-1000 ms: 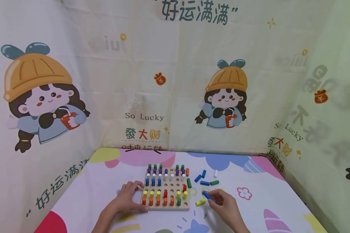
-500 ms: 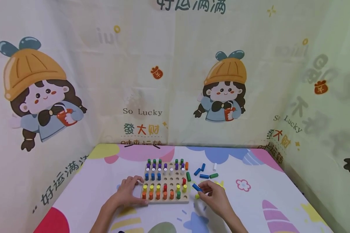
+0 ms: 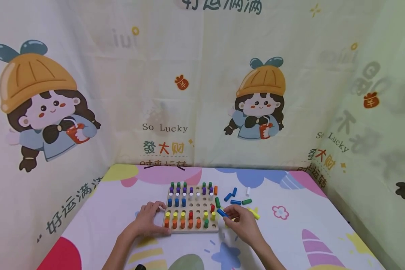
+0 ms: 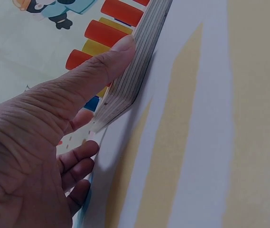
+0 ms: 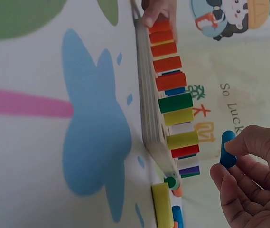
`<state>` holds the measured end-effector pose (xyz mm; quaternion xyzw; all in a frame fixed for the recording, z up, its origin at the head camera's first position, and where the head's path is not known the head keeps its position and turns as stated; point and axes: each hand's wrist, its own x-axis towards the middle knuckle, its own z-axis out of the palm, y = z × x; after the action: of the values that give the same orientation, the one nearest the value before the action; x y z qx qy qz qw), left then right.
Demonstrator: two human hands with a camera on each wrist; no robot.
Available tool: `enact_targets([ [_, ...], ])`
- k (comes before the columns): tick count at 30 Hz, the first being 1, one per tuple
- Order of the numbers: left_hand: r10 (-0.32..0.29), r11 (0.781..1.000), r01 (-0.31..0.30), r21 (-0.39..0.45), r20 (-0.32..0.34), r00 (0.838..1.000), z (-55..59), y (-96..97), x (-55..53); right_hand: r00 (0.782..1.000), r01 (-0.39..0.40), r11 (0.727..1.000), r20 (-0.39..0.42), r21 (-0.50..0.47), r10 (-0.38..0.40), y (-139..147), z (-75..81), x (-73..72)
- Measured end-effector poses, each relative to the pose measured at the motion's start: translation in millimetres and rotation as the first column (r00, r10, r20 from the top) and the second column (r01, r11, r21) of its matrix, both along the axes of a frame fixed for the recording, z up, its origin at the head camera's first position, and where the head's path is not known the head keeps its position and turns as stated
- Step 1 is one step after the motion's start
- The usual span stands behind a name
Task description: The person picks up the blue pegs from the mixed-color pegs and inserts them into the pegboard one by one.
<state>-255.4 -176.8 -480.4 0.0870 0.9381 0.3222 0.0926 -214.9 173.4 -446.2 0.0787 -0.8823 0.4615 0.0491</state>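
A wooden pegboard [image 3: 189,231] carries rows of coloured pegs, with bare holes mainly toward its right middle. My left hand [image 3: 146,222] grips its left end. In the left wrist view the thumb [image 4: 118,52] presses on the front edge by the orange pegs, fingers bent at the side. Just right of the board, my right hand [image 3: 243,222] pinches a blue peg [image 3: 221,212] between thumb and fingertips. The right wrist view shows this blue peg [image 5: 228,148] raised off the table, apart from the standing pegs.
Right of the board lie loose pegs: a green peg [image 3: 217,203], an orange peg [image 3: 216,190], a white peg [image 3: 248,191] and several blue ones. A yellow peg [image 5: 162,205] lies near the board's corner. Printed cloth walls surround the table.
My right hand has moved left toward the board with the blue peg. The left hand keeps its hold. The head view has tilted, shifting the scene upward.
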Motion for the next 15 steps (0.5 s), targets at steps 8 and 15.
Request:
enact_targets([
  [8,0.003,1.0,-0.003,0.002,-0.005,1.0,-2.1,-0.4,3.0,0.999,-0.032,0.999,-0.007,-0.017,0.032,-8,2.8,-1.7],
  [15,0.008,1.0,-0.008,0.007,-0.005,1.0,-4.7,0.4,1.5,0.998,-0.052,0.998,-0.032,-0.022,0.052,-12,5.9,-4.5],
])
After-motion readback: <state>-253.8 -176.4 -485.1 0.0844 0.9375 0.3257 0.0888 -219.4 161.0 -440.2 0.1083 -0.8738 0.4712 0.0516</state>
